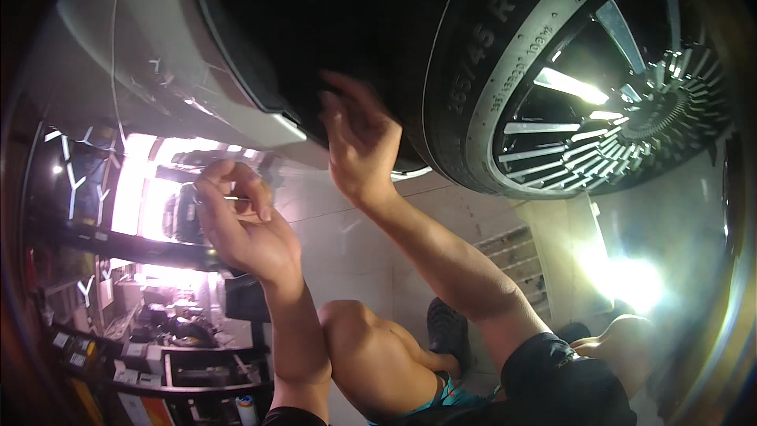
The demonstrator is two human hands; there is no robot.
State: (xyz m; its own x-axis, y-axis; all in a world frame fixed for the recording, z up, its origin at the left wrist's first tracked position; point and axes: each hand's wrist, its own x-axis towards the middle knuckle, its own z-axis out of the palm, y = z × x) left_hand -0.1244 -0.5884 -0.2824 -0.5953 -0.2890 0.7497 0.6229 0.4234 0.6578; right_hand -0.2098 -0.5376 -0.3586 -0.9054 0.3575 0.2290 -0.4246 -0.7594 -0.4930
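Observation:
My left hand (248, 225) is raised beside the pale car body panel (177, 83), with its fingers curled in. A thin light line shows between the fingers, too small to name. My right hand (367, 142) reaches up at the dark wheel arch opening (315, 16), near the panel's lower edge. Its fingertips are blurred and partly lost in shadow, so whether they grip anything does not show. Close to its right is the black tyre (473, 110) on a wheel with many bright metal spokes (568, 138).
A bright lamp (635, 284) glares on the floor at the right, near a floor grate (516, 264). Shelving (213, 371) loaded with boxes and parts stands at the lower left. My bent knee (359, 331) and dark shoe (447, 327) are below my arms.

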